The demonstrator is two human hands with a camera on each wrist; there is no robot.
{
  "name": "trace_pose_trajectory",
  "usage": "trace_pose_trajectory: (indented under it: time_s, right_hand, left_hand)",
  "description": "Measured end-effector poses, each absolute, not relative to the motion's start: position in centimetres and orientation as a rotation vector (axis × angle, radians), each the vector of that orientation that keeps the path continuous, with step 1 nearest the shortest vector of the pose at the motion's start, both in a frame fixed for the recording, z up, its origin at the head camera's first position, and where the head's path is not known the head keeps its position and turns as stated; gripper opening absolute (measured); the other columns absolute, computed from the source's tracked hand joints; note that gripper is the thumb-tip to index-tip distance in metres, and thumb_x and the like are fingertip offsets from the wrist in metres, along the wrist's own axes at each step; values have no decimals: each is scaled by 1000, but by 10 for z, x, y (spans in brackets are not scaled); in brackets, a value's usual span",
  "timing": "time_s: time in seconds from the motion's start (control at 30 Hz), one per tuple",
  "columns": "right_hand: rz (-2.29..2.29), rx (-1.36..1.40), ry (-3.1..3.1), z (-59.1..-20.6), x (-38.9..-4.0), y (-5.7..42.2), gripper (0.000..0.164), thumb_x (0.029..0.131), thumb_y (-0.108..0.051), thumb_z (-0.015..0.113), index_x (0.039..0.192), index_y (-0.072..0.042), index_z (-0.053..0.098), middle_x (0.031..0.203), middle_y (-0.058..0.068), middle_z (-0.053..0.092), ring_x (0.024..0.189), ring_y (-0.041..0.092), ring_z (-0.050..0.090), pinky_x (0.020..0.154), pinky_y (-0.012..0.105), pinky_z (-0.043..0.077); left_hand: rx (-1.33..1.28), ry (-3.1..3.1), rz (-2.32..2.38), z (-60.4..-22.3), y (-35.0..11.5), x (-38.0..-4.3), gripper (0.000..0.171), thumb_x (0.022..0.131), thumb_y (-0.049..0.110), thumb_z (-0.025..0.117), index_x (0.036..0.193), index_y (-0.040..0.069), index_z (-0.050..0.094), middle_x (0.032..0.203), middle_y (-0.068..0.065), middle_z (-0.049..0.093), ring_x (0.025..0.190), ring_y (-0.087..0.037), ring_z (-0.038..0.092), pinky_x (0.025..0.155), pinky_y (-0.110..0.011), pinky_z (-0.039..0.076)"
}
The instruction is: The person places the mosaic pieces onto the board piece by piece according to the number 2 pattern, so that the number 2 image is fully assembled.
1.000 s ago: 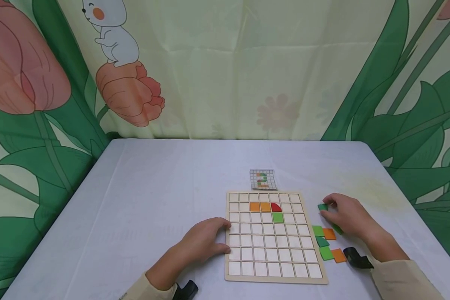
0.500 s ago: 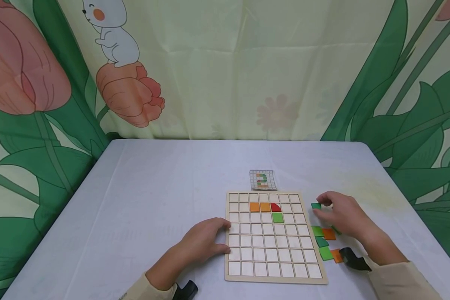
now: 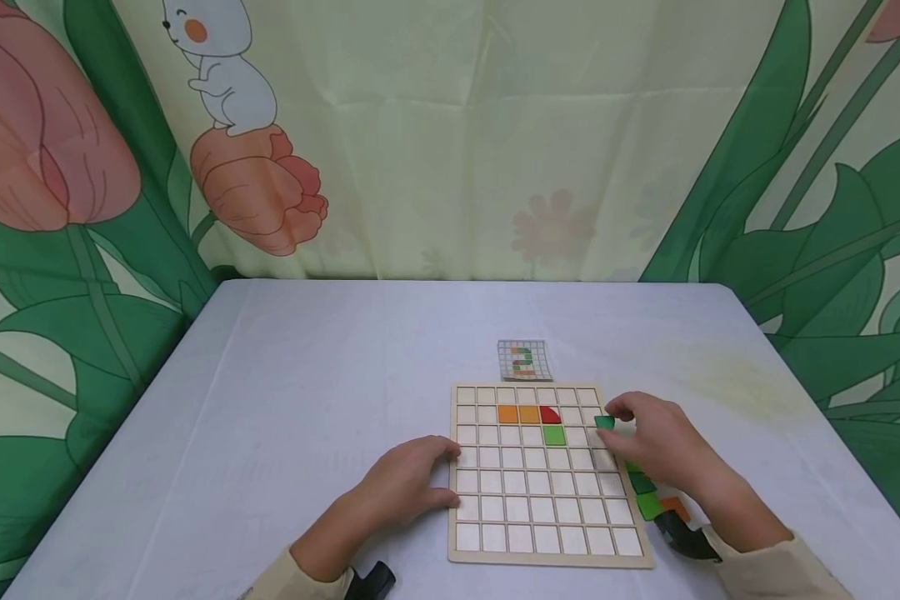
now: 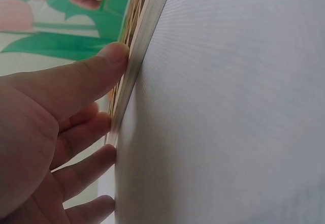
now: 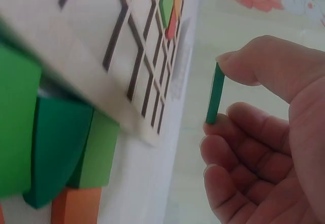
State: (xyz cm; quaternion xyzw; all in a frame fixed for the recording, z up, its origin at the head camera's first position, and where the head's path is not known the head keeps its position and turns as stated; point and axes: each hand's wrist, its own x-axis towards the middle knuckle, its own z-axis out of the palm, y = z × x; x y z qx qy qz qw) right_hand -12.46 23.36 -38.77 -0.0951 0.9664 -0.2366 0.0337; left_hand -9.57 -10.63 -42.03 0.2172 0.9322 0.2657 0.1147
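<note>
A wooden grid board (image 3: 551,558) lies on the table, with two orange tiles (image 3: 518,414), a red rounded tile (image 3: 549,415) and a light green tile (image 3: 553,435) set in its cells. My left hand (image 3: 401,482) touches the board's left edge with thumb and fingertips, its fingers fairly straight in the left wrist view. Between thumb and finger, my right hand (image 3: 663,437) pinches a dark green tile (image 5: 216,94) by its edges. That hand is over the board's upper right side, with the tile held above the frame.
Several loose tiles lie along the board's right edge, among them a light green tile (image 3: 649,507) and an orange tile (image 3: 676,508), partly hidden by the right arm. A small pattern card (image 3: 524,360) lies just behind the board. A printed curtain (image 3: 420,150) hangs behind the table.
My right hand has moved left with the dark green tile, from beside the board to above its right edge. The left hand stays at the left edge.
</note>
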Motion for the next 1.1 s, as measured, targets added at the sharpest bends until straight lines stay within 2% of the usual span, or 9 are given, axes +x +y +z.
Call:
trace_pose_trajectory:
  time_s: [0.3, 0.63, 0.87, 1.1]
  right_hand:
    - [-741, -305, 2947, -385, -117, 217, 40, 88, -23, 77, 114, 5, 67, 107, 15, 68, 101, 35, 63, 85, 51, 56]
    - [-680, -400, 2963, -390, -114, 201, 31, 86, -20, 78, 106, 2, 69, 103, 10, 68, 96, 31, 64, 82, 49, 55]
    - [-620, -380, 2942, -392, -111, 189, 30, 85, -22, 79, 105, 0, 70, 96, 5, 67, 90, 23, 61, 83, 46, 55]
    - [-535, -474, 2930, -395, -110, 181, 27, 84, -22, 80, 99, -3, 68, 91, 1, 64, 85, 18, 58, 79, 41, 54]
  left_hand:
    - [623, 2722, 772, -420, -105, -96, 55, 79, 28, 87, 125, 9, 64, 124, 1, 65, 121, -20, 58, 102, -38, 48]
    - [625, 2737, 777, -420, -106, -96, 55, 78, 28, 87, 125, 10, 64, 124, 1, 65, 121, -21, 58, 102, -39, 48]
    - [650, 2742, 786, -422, -107, -96, 54, 79, 28, 87, 124, 9, 64, 124, 0, 65, 121, -20, 58, 102, -38, 48]
    - [651, 2740, 784, -422, -106, -96, 55, 79, 28, 87, 124, 9, 64, 124, 0, 65, 120, -20, 59, 101, -38, 48]
